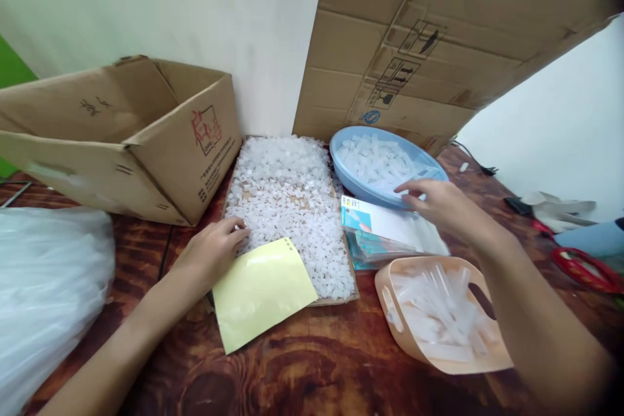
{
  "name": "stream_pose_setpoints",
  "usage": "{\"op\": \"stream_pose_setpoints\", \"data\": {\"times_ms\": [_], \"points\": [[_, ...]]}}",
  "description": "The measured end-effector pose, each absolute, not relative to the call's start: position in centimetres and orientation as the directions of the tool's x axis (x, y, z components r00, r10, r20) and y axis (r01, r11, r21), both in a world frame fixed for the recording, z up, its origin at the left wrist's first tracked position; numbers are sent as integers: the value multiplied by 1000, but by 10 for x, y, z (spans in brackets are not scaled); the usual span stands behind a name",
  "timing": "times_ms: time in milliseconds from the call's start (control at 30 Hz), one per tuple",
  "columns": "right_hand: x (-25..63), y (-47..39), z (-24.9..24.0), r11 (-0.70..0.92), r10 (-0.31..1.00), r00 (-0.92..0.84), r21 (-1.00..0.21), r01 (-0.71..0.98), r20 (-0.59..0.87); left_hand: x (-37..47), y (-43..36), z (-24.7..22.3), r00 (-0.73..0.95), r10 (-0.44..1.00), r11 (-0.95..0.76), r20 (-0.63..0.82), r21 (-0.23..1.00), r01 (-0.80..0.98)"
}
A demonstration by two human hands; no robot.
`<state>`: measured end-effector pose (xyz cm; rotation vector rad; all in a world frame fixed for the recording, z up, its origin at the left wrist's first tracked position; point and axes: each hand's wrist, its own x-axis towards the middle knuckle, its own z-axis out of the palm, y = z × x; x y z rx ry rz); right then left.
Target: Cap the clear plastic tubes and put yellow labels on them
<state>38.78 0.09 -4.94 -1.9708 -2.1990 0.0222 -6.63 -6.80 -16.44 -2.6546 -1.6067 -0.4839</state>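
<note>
My left hand [218, 246] rests at the left edge of a shallow cardboard tray [341, 300], its fingers curled together over small white plastic pieces [287, 198] spread across it. Whatever may be between those fingertips is hidden. Beside that hand, a pale yellow sheet [263, 292] lies over the tray's near left corner. My right hand [429, 201] is over the near rim of a blue basin [348, 175], thumb and forefinger apart. Translucent white strips [373, 159] fill the basin. Below this hand lies a stack of printed plastic packets [385, 231].
A peach basket [397, 325] of clear plastic pieces stands at the near right. An open cardboard box [195, 149] is at the left, behind a filled clear plastic bag [49, 286]. A large cardboard sheet [385, 45] leans behind the basin. Red-handled scissors [580, 270] lie far right.
</note>
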Motion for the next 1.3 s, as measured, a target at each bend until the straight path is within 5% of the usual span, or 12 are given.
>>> {"op": "stream_pose_setpoints", "data": {"times_ms": [33, 100, 267, 400, 600, 667, 833, 1067, 1167, 1300], "points": [[387, 27, -50, 106, 991, -110, -55, 993, -78, -64, -69, -162, 421, 874, -466, 244, 171, 868], [385, 68, -55, 109, 973, -112, -26, 994, -201, -60, -70, -160, 397, 889, -445, 230, 219, 868], [376, 105, -71, 145, 943, -143, -16, 989, -300, -57, -70, -162, 356, 898, -425, 258, 305, 852], [373, 91, -61, 153, 975, -151, 4, 988, -161, -59, -71, -168, 335, 900, -423, 280, 374, 825], [357, -2, -11, 187, 944, -182, 6, 982, 276, -64, -72, -174, 267, 895, -424, 357, 495, 759], [335, -49, -3, 375, 842, -285, -117, 920, 459, -62, -73, -170, 232, 871, -460, 433, 550, 697], [252, -132, -36, 591, 777, -367, -395, 703, 511, -50, -79, -157, 144, 896, -431, 420, 746, 508], [180, -121, -107, 351, 934, -273, -731, 586, 230, -32, -90, -142, 32, 998, -56, 54, 996, 63], [177, -119, -118, 301, 941, -292, -824, 481, 173, -24, -96, -136, 87, 992, 113, -96, 970, -216], [178, -125, -123, 271, 929, -335, -903, 334, 155, -16, -103, -137, 83, 985, 171, -153, 936, -307]]}}
